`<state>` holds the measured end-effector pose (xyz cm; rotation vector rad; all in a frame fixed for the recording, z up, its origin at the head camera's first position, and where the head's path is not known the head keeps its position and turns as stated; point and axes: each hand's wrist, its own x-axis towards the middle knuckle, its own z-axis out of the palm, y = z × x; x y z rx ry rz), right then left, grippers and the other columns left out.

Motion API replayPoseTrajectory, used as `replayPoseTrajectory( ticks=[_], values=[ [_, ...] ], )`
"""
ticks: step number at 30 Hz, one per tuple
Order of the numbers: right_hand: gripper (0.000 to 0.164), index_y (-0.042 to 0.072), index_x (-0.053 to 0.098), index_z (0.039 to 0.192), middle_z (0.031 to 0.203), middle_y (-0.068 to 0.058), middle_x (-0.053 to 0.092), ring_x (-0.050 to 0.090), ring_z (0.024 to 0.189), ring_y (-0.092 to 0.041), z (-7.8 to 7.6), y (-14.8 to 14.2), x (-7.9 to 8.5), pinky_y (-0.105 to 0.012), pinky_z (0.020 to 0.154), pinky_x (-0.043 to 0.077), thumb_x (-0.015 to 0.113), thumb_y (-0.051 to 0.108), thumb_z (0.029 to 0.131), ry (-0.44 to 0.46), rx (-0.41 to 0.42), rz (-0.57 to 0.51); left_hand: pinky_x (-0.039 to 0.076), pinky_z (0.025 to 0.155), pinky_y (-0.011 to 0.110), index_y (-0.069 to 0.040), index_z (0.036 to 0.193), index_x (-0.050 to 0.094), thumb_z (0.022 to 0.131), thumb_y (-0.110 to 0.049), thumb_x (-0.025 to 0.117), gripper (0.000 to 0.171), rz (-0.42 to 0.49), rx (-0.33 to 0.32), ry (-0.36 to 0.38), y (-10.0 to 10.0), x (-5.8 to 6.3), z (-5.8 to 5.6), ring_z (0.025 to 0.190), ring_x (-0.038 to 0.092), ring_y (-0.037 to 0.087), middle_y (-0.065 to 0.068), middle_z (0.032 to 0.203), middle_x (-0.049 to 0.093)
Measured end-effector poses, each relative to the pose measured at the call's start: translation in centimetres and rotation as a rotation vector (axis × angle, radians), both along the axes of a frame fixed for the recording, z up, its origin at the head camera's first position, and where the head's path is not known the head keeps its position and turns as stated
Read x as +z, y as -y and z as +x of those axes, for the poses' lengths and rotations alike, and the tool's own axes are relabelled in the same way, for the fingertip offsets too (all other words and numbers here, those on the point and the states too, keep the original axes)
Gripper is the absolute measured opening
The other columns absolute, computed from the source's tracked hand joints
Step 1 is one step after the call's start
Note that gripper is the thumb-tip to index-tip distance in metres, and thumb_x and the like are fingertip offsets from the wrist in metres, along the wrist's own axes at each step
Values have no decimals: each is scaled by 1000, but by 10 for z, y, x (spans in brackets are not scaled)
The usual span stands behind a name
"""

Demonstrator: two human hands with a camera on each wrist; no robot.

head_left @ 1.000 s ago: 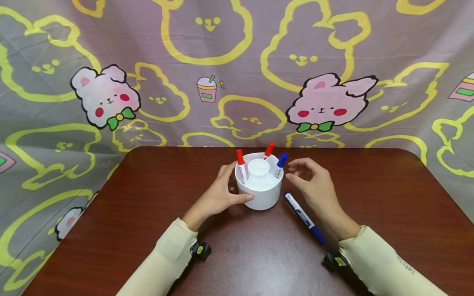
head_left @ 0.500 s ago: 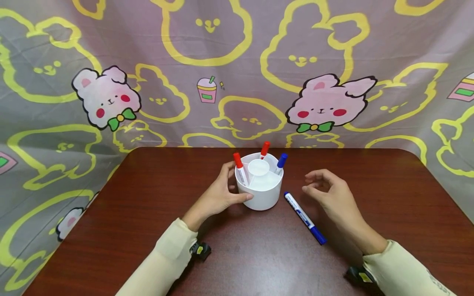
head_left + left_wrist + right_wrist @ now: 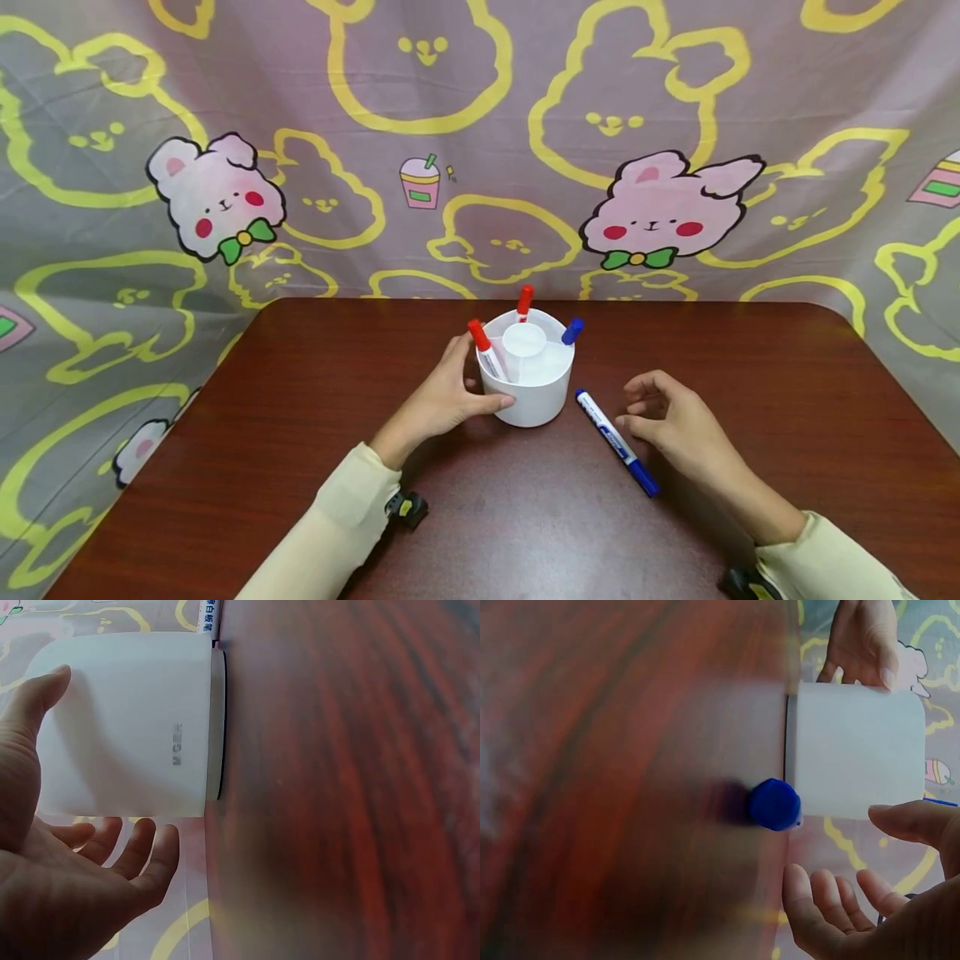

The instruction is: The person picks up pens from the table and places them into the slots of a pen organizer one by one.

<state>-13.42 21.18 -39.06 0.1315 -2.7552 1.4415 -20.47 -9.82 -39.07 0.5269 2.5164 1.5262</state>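
Observation:
A white round pen holder (image 3: 528,404) stands upright on the table, divided into compartments around a central cup. My left hand (image 3: 442,392) grips its left side, thumb on the front wall and fingers round the far side. A red-capped marker (image 3: 487,350) leans in the left compartment. Another red-capped marker (image 3: 526,302) stands at the back, and a blue-capped marker (image 3: 573,332) leans at the right. A blue and white marker (image 3: 617,443) lies on the table, its cap toward me. Just right of it hovers my right hand (image 3: 686,429), fingers loosely bent, holding nothing.
The dark wood table (image 3: 300,467) ends at a cartoon-printed curtain (image 3: 480,167) behind it. Both wrists carry small black cameras, the left camera (image 3: 407,508) close above the table.
My right hand has drawn back from the holder, to the right and toward me. The holder's compartments and red markers have turned counterclockwise. My left hand has stayed put.

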Motion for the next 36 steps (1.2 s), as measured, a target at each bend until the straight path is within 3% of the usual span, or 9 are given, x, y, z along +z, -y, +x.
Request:
replayPoseTrajectory(
  ticks=[6, 20, 36],
  values=[
    [40, -2, 61, 117, 110, -19, 69, 68, 96, -21, 2, 1, -6, -22, 70, 53, 83, 2, 84, 39, 23, 4, 52, 100, 41, -15, 158, 38, 81, -24, 92, 95, -24, -6, -20, 0, -2, 0, 131, 49, 25, 11, 150, 39],
    [48, -3, 59, 115, 108, -18, 68, 67, 96, -23, -1, 6, -11, -24, 71, 52, 86, -2, 75, 75, 57, 28, 49, 100, 38, -12, 156, 40, 80, -26, 92, 93, -47, 4, -31, 0, 0, 1, 131, 48, 27, 11, 148, 39],
    [45, 0, 62, 107, 104, -17, 65, 68, 92, -27, -2, 11, -14, -34, 73, 52, 84, -7, 68, 4, 58, 155, 50, 101, 40, -13, 158, 36, 81, -28, 92, 97, -60, 14, -19, 1, -2, 0, 129, 49, 27, 11, 151, 40]
  ],
)
